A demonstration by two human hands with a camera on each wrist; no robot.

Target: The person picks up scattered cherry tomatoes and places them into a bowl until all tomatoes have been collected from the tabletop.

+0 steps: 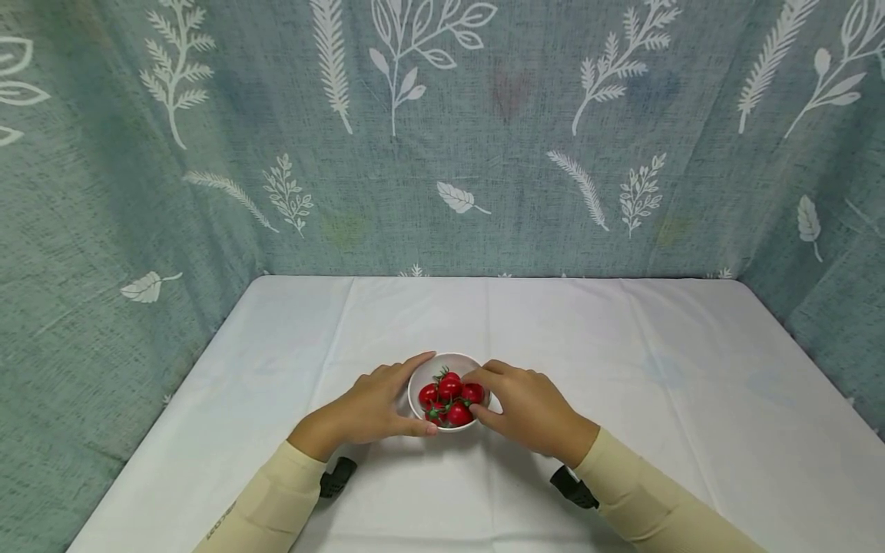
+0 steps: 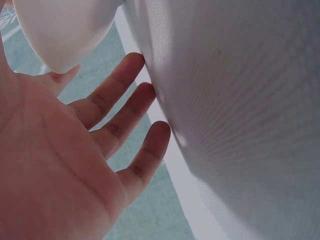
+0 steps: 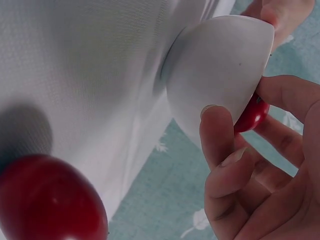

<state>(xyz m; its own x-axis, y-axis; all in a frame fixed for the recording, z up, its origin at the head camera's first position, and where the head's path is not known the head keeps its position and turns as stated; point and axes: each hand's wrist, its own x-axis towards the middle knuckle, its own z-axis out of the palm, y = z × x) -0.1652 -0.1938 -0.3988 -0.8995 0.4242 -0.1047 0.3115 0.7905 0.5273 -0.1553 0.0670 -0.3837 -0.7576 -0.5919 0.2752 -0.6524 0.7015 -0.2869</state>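
A white bowl [image 1: 411, 401] filled with several red cherry tomatoes [image 1: 449, 386] with green stems stands on the white-covered table. My left hand [image 1: 369, 403] holds the bowl from the left, thumb and index finger along its rim; in the left wrist view its other fingers [image 2: 115, 90] are spread below the bowl. My right hand [image 1: 528, 403] reaches over the right rim and pinches a tomato [image 1: 473, 393] at that side with thumb and index finger. In the right wrist view this tomato [image 3: 252, 115] shows at the rim, with other fingers curled outside the bowl.
Another red tomato [image 3: 50, 200] appears close up in the right wrist view; the right arm hides it in the head view. White cloth [image 1: 588, 330] covers the table, and leaf-patterned green curtains [image 1: 442, 153] hang behind and at both sides.
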